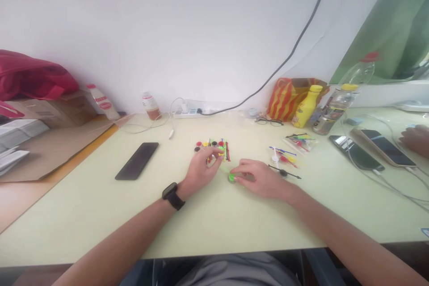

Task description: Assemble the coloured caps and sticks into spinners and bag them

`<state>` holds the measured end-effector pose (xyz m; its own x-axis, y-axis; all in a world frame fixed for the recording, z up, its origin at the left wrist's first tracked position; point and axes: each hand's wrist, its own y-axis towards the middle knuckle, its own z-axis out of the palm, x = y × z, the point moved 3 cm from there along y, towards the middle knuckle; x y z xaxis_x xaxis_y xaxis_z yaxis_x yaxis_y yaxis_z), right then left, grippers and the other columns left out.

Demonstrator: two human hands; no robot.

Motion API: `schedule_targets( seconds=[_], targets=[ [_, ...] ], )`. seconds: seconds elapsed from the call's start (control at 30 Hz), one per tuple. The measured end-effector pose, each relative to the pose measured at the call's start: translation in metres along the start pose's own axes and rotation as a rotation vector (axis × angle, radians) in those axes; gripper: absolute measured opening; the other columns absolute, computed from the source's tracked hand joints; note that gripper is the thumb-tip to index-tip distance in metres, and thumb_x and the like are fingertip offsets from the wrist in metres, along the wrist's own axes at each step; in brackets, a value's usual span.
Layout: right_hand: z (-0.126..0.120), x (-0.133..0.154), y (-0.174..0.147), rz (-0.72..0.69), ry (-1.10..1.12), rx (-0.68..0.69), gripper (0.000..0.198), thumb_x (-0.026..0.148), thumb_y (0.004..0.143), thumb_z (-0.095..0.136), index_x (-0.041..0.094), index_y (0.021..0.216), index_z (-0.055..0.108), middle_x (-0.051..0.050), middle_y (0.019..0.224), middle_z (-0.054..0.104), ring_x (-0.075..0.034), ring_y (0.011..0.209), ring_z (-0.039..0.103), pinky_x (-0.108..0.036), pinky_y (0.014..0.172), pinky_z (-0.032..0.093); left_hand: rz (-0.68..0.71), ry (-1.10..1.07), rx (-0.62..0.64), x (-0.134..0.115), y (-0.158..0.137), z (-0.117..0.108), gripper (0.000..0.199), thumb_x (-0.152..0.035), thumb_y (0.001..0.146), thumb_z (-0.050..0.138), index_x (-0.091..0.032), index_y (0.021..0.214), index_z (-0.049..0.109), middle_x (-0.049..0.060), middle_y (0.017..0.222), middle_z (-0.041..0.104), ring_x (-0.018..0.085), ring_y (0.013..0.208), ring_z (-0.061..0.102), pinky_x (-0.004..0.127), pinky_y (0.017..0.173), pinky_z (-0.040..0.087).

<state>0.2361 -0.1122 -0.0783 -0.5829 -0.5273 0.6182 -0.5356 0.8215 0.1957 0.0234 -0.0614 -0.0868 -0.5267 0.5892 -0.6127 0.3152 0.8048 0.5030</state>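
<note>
My right hand is closed in a pinch on a small bright green disc just above or on the table. A thin green strip runs from the disc towards my left hand. Thumb and fingers of that hand are pinched together beside the group of small parts; whatever is between them is too small to name. In that group lie a red disc, a black disc and several coloured sticks. Right of my right hand lies a black arrow-ended piece with a round centre.
A white-and-blue arrow piece and a plastic bag of parts lie at right. A dark phone rests at left. Bottles, glasses and a power strip line the wall. Another person's hand shows far right.
</note>
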Motion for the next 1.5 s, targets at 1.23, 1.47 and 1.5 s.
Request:
schedule_targets(
  seconds=[1.23,1.47,1.5],
  targets=[
    [-0.011,-0.004,-0.004,-0.088,0.328,-0.422,0.055,0.037,0.104,0.055,0.03,0.154,0.036,0.0,0.092,0.055,-0.015,0.069,0.05,-0.03,0.064,0.047,-0.396,-0.926,0.358,-0.013,-0.002,0.005,0.029,-0.032,0.083,0.087,-0.017,0.105,0.074,0.005,0.097,0.071,0.017,0.087,0.067,0.034,0.088,0.053],
    [-0.01,-0.006,0.0,0.005,0.563,-0.052,0.065,0.058,0.107,0.038,0.022,0.053,0.04,0.001,0.054,0.039,-0.014,0.054,0.037,-0.032,0.054,0.035,-0.386,-0.897,0.294,-0.011,-0.001,0.004,0.032,-0.033,0.081,0.089,-0.015,0.103,0.074,0.007,0.097,0.073,0.018,0.087,0.069,0.036,0.088,0.055],
    [-0.013,-0.006,0.0,-0.004,0.58,-0.076,0.066,0.059,0.107,0.037,0.022,0.052,0.039,0.001,0.054,0.039,-0.014,0.055,0.037,-0.032,0.055,0.034,-0.389,-0.896,0.294,-0.011,-0.001,0.004,0.032,-0.034,0.081,0.088,-0.015,0.103,0.074,0.007,0.097,0.073,0.018,0.087,0.069,0.037,0.088,0.055]
  ],
)
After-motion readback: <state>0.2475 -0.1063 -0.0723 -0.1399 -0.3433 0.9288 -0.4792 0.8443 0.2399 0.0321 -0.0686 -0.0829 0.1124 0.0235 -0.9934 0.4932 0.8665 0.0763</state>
